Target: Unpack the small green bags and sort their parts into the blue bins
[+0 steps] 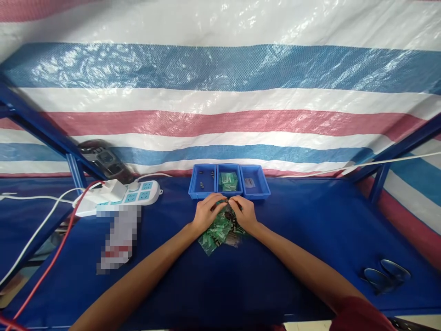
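Observation:
Both hands meet just in front of three blue bins, over a pile of small clear bags. My left hand has its thumb and fingers pinched together at a tiny dark item. Opposite it, my right hand pinches at the same spot; the item is too small to name. Green-printed bags lie below the hands, with dark small parts beside them. The left bin holds a few small dark pieces, the middle bin green packets, and the right bin a small clear packet.
A white power strip with plugs and cables lies at the left, near a blurred packet. Behind it is a dark object. Glasses rest at the right. Blue frame bars and a striped sheet surround the blue table.

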Demonstrator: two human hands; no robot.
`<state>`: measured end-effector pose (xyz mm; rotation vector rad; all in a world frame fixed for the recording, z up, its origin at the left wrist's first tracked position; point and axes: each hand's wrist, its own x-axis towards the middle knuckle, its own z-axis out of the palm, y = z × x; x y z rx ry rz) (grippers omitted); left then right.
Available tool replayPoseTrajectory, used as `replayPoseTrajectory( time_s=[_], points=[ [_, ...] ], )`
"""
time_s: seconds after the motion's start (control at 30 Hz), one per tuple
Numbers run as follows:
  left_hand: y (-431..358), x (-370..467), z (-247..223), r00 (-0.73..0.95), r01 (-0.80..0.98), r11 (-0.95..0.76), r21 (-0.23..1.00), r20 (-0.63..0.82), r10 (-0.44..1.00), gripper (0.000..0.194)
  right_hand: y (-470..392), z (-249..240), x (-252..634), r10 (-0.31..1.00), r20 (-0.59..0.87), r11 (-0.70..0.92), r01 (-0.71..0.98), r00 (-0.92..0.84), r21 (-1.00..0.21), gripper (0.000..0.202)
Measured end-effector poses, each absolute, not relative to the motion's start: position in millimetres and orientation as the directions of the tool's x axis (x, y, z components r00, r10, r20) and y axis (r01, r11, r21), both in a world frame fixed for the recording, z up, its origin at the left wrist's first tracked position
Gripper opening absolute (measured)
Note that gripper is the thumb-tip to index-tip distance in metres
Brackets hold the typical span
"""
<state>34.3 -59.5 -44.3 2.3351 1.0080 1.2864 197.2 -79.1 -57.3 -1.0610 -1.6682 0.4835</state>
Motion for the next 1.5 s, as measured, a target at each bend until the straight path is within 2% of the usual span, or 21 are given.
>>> replayPoseTrajectory(
  time_s=[0.33,0.53,0.8,0.93,1.2,1.5],
  points=[
    [-61.1,33.3,-42.2,0.368,0.403,-0.695,0.595,0.59,0.719,0.016,-78.0,-58.4,198.2,0.836,0.539,0.53,0.398,-0.098,-0.749,0.029],
    [-64.2,32.2,-42.0,0.321,0.365,-0.697,0.617,0.62,0.716,0.016,-78.7,-57.5,198.7,0.853,0.51,0.509,0.387,-0.11,-0.769,0.029],
    [-55.0,30.3,-44.5,0.289,0.376,-0.702,0.604,0.644,0.709,0.02,-79.8,-52.6,200.0,0.873,0.479,0.476,0.364,-0.087,-0.801,0.021],
    [-53.2,29.6,-46.2,0.33,0.338,-0.711,0.617,0.629,0.703,0.012,-80.9,-53.7,198.9,0.865,0.497,0.484,0.36,-0.061,-0.798,0.015],
    [-53.0,33.6,-44.6,0.446,0.382,-0.702,0.601,0.545,0.709,0.037,-80.6,-56.5,197.3,0.788,0.606,0.596,0.381,-0.109,-0.707,0.019],
    [-55.0,33.5,-47.4,0.441,0.398,-0.709,0.582,0.556,0.704,0.035,-83.6,-55.7,196.8,0.79,0.602,0.59,0.413,-0.118,-0.694,0.023]
  ],
)
